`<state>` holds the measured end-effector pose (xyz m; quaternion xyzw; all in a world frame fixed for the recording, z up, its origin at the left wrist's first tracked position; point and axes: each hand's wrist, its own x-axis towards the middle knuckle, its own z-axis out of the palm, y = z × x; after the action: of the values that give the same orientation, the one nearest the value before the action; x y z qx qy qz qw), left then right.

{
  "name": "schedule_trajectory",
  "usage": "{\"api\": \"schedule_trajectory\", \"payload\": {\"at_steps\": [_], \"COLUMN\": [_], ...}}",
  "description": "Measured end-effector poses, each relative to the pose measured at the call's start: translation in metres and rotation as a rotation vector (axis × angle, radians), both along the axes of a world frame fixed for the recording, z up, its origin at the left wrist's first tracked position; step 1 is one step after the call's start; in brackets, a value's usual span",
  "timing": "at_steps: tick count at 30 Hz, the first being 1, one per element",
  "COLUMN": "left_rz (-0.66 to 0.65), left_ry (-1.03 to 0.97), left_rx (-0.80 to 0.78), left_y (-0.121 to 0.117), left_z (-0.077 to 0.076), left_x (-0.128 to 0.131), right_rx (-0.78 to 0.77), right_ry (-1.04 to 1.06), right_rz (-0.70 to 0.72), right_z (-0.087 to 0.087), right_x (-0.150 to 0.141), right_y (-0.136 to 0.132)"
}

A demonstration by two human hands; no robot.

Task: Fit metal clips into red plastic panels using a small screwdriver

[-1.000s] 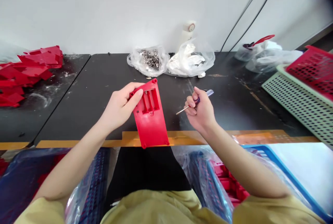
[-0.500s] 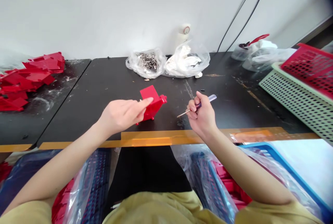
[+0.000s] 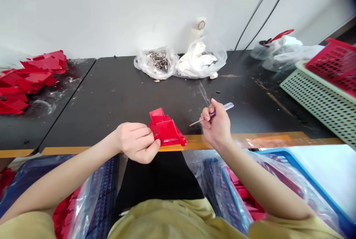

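Observation:
My left hand [image 3: 139,142] is closed on the left end of a red plastic housing [image 3: 168,131], held tilted just over the table's front edge. A raised flap and the box-like back of the housing face up; its battery-slot side is turned out of sight. To the right, my right hand [image 3: 215,122] is closed round a screwdriver [image 3: 228,106] with a clear and purple handle. The blade points left toward the housing, its tip apart from it.
Beyond my hands lie a bag of small metal parts [image 3: 158,61] and a bag of white pieces [image 3: 197,61]. Red housings [image 3: 36,74] are heaped at left. Plastic baskets [image 3: 319,98] stand at right. Blue crates [image 3: 278,153] with red parts sit below the table edge.
My left hand has turned the red housing over from its battery-slot side to its back and brought it lower, toward me. My right hand keeps the screwdriver in nearly the same place.

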<state>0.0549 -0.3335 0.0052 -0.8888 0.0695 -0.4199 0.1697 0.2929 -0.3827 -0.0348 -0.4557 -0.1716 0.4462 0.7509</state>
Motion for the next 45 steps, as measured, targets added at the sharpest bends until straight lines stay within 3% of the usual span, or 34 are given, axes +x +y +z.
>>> {"api": "schedule_trajectory", "payload": {"at_steps": [5,8,12,17,19,22,25,33,38,45], "left_rz": [0.083,0.071,0.017,-0.084,-0.141,-0.205,-0.264,-0.331,-0.314,-0.253], "left_ry": [-0.012,0.036,0.078,0.115,0.133,0.147,0.172,0.202,0.191,0.129], "left_rx": [-0.097,-0.082,-0.040,0.023,0.070,0.127,0.189,0.192,0.137,0.075], "left_y": [-0.009,-0.009,-0.009,-0.007,-0.004,0.000,0.002,0.005,0.007,0.003], "left_z": [-0.012,-0.012,-0.011,-0.010,-0.007,-0.001,0.007,0.019,0.022,0.017], "left_x": [0.004,0.005,0.006,0.008,0.009,0.010,0.012,0.012,0.010,0.003], "right_rx": [0.042,0.096,0.122,0.069,0.094,0.166,0.171,-0.054,-0.042,-0.040], "right_ry": [-0.088,-0.263,-0.589,-1.245,-1.394,-1.325,-1.224,-1.452,-1.662,-1.487], "right_rz": [0.010,0.061,0.243,0.635,0.880,1.351,1.574,1.631,1.587,1.592], "right_z": [0.009,0.027,0.055,0.090,0.102,0.114,0.119,0.141,0.148,0.151], "right_x": [-0.002,-0.004,-0.003,-0.002,-0.003,-0.007,-0.014,-0.041,-0.054,-0.059], "right_y": [-0.005,-0.009,-0.016,-0.020,-0.014,0.005,0.024,0.034,0.034,0.032]}}
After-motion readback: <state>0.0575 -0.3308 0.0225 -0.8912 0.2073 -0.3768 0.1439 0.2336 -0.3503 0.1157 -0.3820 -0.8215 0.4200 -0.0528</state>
